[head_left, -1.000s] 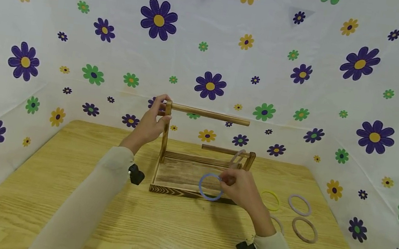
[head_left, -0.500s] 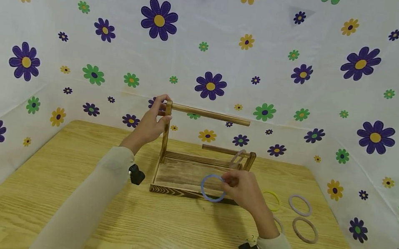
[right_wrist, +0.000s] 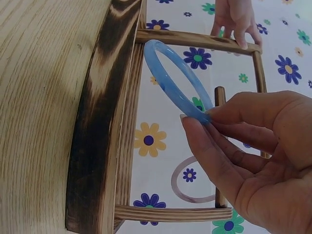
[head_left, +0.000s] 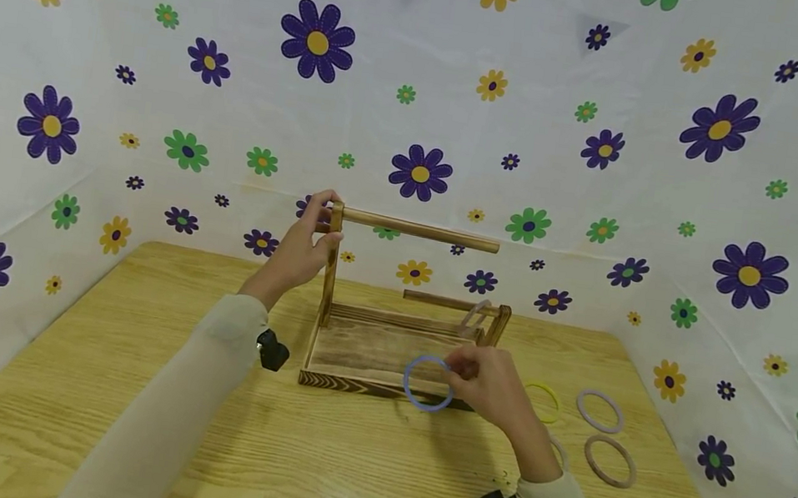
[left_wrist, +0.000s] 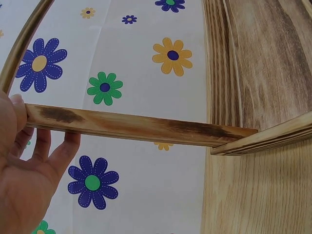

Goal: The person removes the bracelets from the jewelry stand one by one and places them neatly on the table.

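Observation:
A wooden bangle stand [head_left: 351,382] with a tray base and two horizontal bars stands on the table. My left hand [head_left: 303,243] grips the top of its tall left post [left_wrist: 136,125], thumb on one side and fingers on the other. Between thumb and fingertips my right hand [head_left: 491,383] pinches a blue bangle [right_wrist: 170,87], held upright in front of the tray's front edge. A pale, brownish bangle [right_wrist: 175,187] hangs on the short lower bar [head_left: 438,299]. The long upper bar [head_left: 420,229] has nothing on it.
On the table [head_left: 311,456], right of the stand, lie a yellow bangle [head_left: 557,406], a lilac bangle [head_left: 600,411] and a brown bangle [head_left: 609,460]. Another pale bangle [head_left: 559,453] is partly hidden by my right forearm. Flower-printed cloth [head_left: 384,129] surrounds the table behind and at the sides.
My right hand has shifted slightly right and toward me, carrying the blue bangle with it. My left hand stays on the post, and the stand has not moved.

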Motion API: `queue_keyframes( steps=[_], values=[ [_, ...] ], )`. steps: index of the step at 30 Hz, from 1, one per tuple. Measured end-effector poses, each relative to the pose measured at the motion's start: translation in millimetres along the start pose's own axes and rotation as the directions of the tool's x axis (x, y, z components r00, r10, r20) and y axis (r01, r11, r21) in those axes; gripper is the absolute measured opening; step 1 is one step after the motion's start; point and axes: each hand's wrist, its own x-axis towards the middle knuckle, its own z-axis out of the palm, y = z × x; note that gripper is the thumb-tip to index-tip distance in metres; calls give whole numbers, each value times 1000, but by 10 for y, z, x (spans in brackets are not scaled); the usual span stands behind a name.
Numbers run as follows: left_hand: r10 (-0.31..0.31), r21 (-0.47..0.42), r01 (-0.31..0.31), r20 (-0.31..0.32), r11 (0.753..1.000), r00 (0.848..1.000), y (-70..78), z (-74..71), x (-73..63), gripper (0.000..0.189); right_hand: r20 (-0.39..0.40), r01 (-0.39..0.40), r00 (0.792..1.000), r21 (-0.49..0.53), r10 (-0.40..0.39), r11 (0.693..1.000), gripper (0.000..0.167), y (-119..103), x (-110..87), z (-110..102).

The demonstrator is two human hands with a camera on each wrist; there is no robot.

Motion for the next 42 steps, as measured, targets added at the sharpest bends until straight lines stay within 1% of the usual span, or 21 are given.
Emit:
queue_keyframes(
  steps=[10,18,28,35,42],
  values=[
    [-18,9,18,-7,1000,1000,9,6,4,47,12,3,1000,1,-3,1000,11,25,-5,3],
    [-17,10,17,-7,1000,1000,-1,0,7,45,25,13,1000,0,-13,1000,11,14,-20,-16],
    [-25,17,25,-5,1000,1000,10,3,7,46,63,-20,998,38,17,999,12,54,-47,-25],
    [-18,13,18,-5,1000,1000,-5,3,10,46,82,-43,996,51,38,998,13,67,-57,-37],
    [-3,14,4,-9,1000,1000,-5,1,13,46,101,-45,994,66,38,997,12,65,-74,-51]
  ],
)
